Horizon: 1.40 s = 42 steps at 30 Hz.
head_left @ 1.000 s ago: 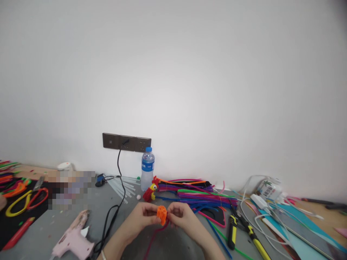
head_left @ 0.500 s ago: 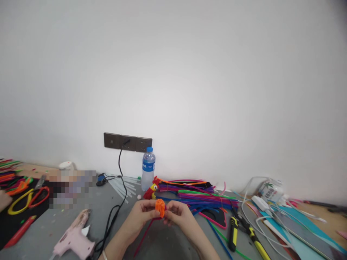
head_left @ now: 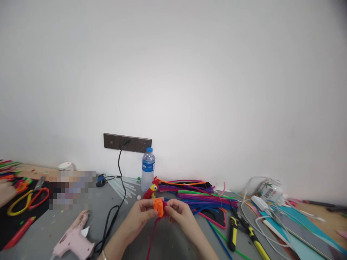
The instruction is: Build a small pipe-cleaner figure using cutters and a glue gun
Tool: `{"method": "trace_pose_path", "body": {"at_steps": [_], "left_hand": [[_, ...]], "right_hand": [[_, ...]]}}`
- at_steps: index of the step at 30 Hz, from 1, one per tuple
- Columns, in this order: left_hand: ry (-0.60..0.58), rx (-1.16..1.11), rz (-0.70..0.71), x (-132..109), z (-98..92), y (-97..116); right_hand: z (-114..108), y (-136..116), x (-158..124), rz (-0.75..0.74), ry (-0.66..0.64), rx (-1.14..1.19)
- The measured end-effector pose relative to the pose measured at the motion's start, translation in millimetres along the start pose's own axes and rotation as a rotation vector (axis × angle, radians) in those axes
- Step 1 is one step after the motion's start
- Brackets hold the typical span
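Note:
My left hand [head_left: 141, 217] pinches an orange bundle of folded pipe cleaner [head_left: 157, 207] from the left side. From the right, the fingers of my right hand [head_left: 179, 215] close on a dark red pipe cleaner [head_left: 151, 239] set against the orange bundle; its loose end hangs down toward the front edge of the view. The exact join between the two colours is hidden by my fingers. Just behind my hands stands a small red and yellow rooster figure [head_left: 152, 188] with a white eye.
A water bottle [head_left: 148, 170] stands by the wall, near clear glue sticks [head_left: 120, 187]. A pink glue gun [head_left: 74, 238] lies left; pipe cleaners [head_left: 200, 196], pliers [head_left: 255, 238] and white cables lie right. Far left, scissors [head_left: 20, 206] lie near another person's hand [head_left: 7, 191].
The orange bundle has turned slightly and moved a little left in my fingers. The dark red tail has swung right and hangs more steeply. At far left, the other person's hand reaches further in.

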<state>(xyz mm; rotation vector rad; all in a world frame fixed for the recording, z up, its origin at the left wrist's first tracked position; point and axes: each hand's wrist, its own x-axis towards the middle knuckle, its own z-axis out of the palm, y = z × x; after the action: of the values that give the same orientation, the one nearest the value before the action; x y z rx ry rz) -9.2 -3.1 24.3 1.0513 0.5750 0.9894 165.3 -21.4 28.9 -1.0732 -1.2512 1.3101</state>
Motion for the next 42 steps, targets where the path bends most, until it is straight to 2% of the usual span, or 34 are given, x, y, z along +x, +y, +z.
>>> {"method": "trace_pose_path", "body": {"at_steps": [6,9,19,23,26,33,42], "left_hand": [[-0.057,0.14,-0.062,-2,-3.0,1],[-0.05,0.12,-0.06,-1,-2.5,0],[-0.001,0.023,0.039,2,4.6,0],[-0.005,0.013,0.04,3,1.9,-4],[-0.01,0.031,0.033,3,1.6,-5],[-0.062,0.128,-0.004,2,1.3,-5],[-0.026,0.065,0.077,7,-2.2,-14]], "right_hand": [[-11,1,-2,0.004,-0.072,-0.114],[-9,4,0,0.008,-0.042,-0.111],[3,10,2,0.098,-0.027,0.104],[5,11,3,0.058,0.038,0.149],[2,11,4,0.021,0.062,0.131],[-12,8,1,0.062,-0.037,-0.068],[-2,15,5,0.091,0.0,0.051]]}}
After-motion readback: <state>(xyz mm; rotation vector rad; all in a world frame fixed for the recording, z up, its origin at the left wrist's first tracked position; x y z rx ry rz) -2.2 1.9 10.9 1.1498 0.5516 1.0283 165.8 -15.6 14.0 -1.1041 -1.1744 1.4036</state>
